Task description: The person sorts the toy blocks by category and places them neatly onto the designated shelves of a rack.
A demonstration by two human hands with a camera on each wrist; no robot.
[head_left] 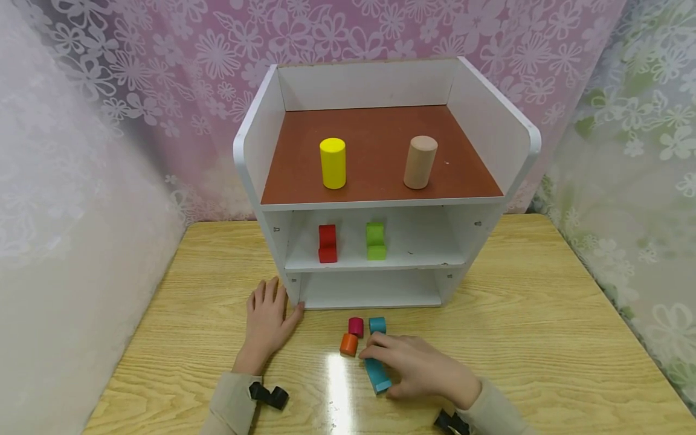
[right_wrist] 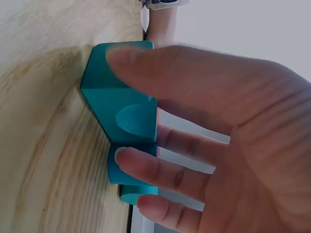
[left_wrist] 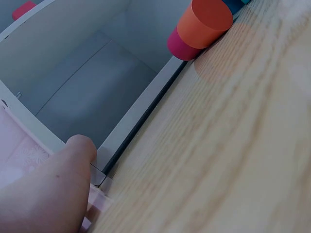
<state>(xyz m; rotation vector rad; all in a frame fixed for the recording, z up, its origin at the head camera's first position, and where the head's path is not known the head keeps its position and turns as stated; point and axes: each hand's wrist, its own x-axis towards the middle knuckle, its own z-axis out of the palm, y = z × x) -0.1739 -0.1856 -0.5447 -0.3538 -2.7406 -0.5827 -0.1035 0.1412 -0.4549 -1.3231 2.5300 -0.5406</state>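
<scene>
My right hand bends over a blue notched block on the table, with the thumb on one side and the index finger across its far end. In the right wrist view the thumb overlaps the block's face and the other fingers spread past blue rounded pieces. Just beyond this hand stands a blue cylinder. Left of it are a short orange cylinder and a magenta one. My left hand lies with fingers spread on the table, its thumb at the cabinet's lower left corner.
A white cabinet stands behind the small blocks. Its brown top holds a yellow cylinder and a plain wooden cylinder. On the middle shelf are a red stepped block and a green one. Floral curtains hang around the table.
</scene>
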